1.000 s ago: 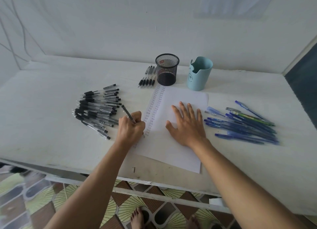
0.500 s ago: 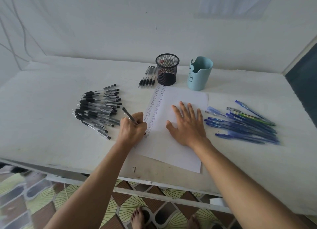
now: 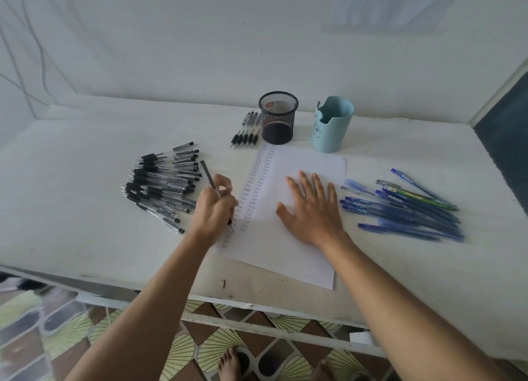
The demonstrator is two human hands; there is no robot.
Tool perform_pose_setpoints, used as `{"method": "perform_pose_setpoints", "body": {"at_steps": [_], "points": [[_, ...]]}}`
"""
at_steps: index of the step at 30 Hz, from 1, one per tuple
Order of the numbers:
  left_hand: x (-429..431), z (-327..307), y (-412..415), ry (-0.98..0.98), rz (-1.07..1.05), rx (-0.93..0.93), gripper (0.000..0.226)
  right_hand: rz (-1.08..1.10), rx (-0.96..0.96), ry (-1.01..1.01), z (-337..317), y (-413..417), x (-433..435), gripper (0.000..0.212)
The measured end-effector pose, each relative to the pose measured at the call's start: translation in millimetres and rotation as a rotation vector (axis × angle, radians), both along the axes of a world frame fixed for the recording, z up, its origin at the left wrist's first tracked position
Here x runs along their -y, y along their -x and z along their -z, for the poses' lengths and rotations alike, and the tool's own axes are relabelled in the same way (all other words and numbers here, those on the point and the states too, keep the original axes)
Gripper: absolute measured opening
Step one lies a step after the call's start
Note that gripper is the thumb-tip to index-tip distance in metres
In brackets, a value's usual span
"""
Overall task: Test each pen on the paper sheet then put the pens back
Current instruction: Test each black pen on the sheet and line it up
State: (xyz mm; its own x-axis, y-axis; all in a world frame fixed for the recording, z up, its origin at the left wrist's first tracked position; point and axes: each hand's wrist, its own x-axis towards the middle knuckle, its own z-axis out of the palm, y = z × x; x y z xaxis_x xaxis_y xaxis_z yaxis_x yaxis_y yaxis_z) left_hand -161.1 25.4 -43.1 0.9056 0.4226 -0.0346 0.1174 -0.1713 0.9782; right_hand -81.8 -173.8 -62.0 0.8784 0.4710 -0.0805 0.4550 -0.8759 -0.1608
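A white paper sheet (image 3: 300, 163) lies on the table, with two columns of small written marks down its left side. My left hand (image 3: 214, 209) grips a black pen (image 3: 208, 177) with its tip on the sheet's left edge; the tip is hidden by my fingers. My right hand (image 3: 311, 206) presses flat on the sheet's middle, fingers spread. A heap of black pens (image 3: 160, 186) lies left of the sheet. Several blue pens (image 3: 405, 209) lie to the right.
A black mesh cup (image 3: 278, 118) and a light blue cup (image 3: 331, 125) stand behind the sheet. Several black pens (image 3: 247, 130) lie in a row left of the mesh cup. The table's front edge (image 3: 257, 303) runs below my arms, tiled floor beneath.
My left hand has shifted slightly along the left edge of the sheet with the pen, which is now tilted a little differently. My right hand has stayed flat on the paper.
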Motion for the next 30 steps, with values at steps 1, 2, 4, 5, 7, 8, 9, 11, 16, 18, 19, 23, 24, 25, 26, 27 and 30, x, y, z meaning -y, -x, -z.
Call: {"method": "perform_pose_setpoints", "body": {"at_steps": [1, 2, 4, 5, 7, 8, 9, 11, 16, 18, 19, 23, 24, 25, 26, 27, 30], "points": [[-0.5, -1.4, -1.2, 0.066, 0.014, 0.003, 0.019, -0.001, 0.002, 0.001, -0.1, -0.3, -0.1, 0.074], [-1.5, -2.3, -2.8, 0.075, 0.025, 0.000, 0.015, -0.001, 0.002, 0.002, -0.3, -0.5, -0.3, 0.072], [-3.4, -6.0, -6.7, -0.014, 0.028, -0.015, 0.020, 0.002, 0.000, 0.004, -0.9, -0.5, -0.7, 0.071], [-4.2, -8.2, -9.1, -0.071, 0.026, -0.019, 0.026, 0.003, -0.002, 0.005, -1.4, -0.3, -0.5, 0.071], [-4.9, -13.8, -13.3, -0.146, 0.028, -0.004, 0.030, 0.002, -0.005, 0.007, -1.9, -0.2, -0.3, 0.071], [-4.8, -16.7, -14.5, -0.150, 0.031, 0.005, 0.032, 0.003, -0.009, 0.006, -2.0, -0.2, -0.4, 0.071], [-4.2, -19.8, -15.9, -0.123, 0.032, 0.013, 0.034, 0.003, -0.014, 0.002, -1.9, 0.1, -0.4, 0.071], [-2.6, -23.8, -20.4, -0.029, 0.031, 0.035, 0.035, 0.006, -0.019, -0.005, -1.9, 0.3, -0.7, 0.071], [-2.7, -25.2, -36.1, -0.064, 0.017, 0.021, 0.031, 0.001, -0.017, 0.001, -2.8, -0.4, -0.6, 0.071], [-4.5, -25.0, -43.3, -0.108, 0.000, 0.004, 0.032, -0.002, -0.011, 0.002, -2.3, -0.3, -0.4, 0.071], [-6.1, -24.6, -48.2, -0.120, -0.011, -0.014, 0.032, -0.004, -0.010, 0.002, -2.0, -0.2, -0.3, 0.071], [-15.9, -27.1, -73.1, -0.116, -0.051, -0.094, 0.032, -0.005, -0.014, 0.016, -1.3, 0.0, 0.0, 0.071], [-18.4, -29.7, -81.2, -0.169, -0.078, -0.121, 0.037, -0.005, -0.014, 0.018, -0.7, 0.0, 0.0, 0.073], [-21.0, -32.7, -89.4, -0.238, -0.112, -0.153, 0.042, -0.003, -0.013, 0.017, -0.2, -0.1, -0.3, 0.077], [-24.3, -34.3, -97.9, -0.305, -0.150, -0.183, 0.046, -0.001, -0.013, 0.015, 0.2, -0.2, -0.7, 0.082], [-27.0, -35.7, -105.9, -0.356, -0.185, -0.204, 0.048, 0.000, -0.013, 0.016, 0.8, -0.4, -1.0, 0.087], [-36.8, -34.9, -131.6, -0.479, -0.238, -0.223, 0.043, -0.006, -0.008, 0.026, 1.9, -1.5, -0.9, 0.091]]}}
